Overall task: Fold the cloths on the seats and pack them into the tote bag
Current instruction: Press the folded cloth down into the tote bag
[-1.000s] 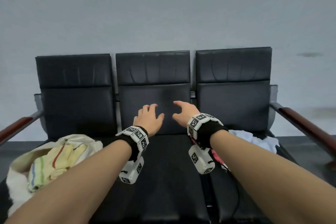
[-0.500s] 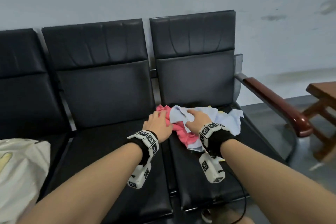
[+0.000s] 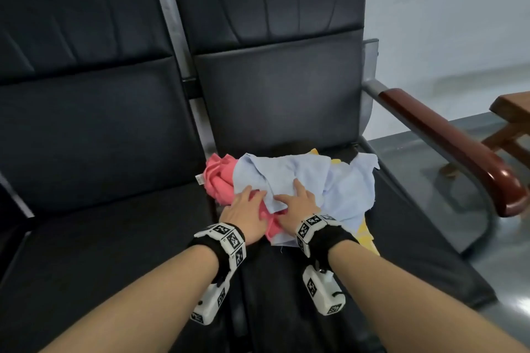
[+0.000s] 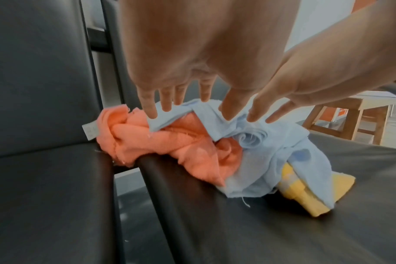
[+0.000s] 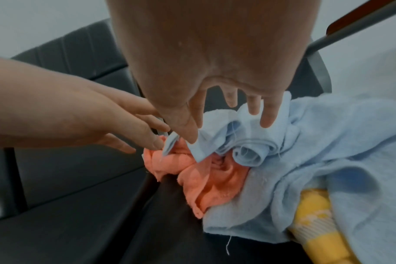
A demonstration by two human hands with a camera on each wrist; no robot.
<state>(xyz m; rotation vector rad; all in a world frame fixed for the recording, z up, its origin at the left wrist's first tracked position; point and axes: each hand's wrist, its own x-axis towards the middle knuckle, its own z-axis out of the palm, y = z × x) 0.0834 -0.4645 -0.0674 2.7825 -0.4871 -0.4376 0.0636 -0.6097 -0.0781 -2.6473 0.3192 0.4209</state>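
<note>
- Nearest me in the head view are my two forearms, each with a black wrist band carrying white blocks printed with black-and-white square marker patterns; I can read no letters on them.
- Just past the bands, my left hand (image 3: 245, 216) lies with fingers straight and spread on the near left side of the cloth heap, fingertips touching the blue cloth (image 3: 289, 178) where it overlaps the pink cloth (image 3: 218, 178). It grips nothing.
- My right hand (image 3: 298, 203) is just beside the left hand, also flat and spread, pressing down on the blue cloth with nothing pinched.
- The heap sits on the right seat (image 3: 401, 252), toward its left edge, the pink cloth overhanging the gap next to the neighbouring seat (image 3: 100, 238).
- The left wrist view shows what the head view hides: the blue cloth is rolled into a small coil at the front of the heap, and a yellow cloth (image 4: 305, 198) lies under the blue cloth on its right side.
- The right wrist view shows pale stripes across that yellow cloth.
- A white tag (image 4: 90, 129) hangs from the pink cloth's left end; its print is too blurred to read.
- Beyond the heap stands the seat's black backrest (image 3: 275, 94).
- To the right of the heap runs a wood-topped armrest (image 3: 447, 137), and farther off a wooden stool (image 3: 513, 120) stands on the floor.
- The tote bag is not in view.
</note>
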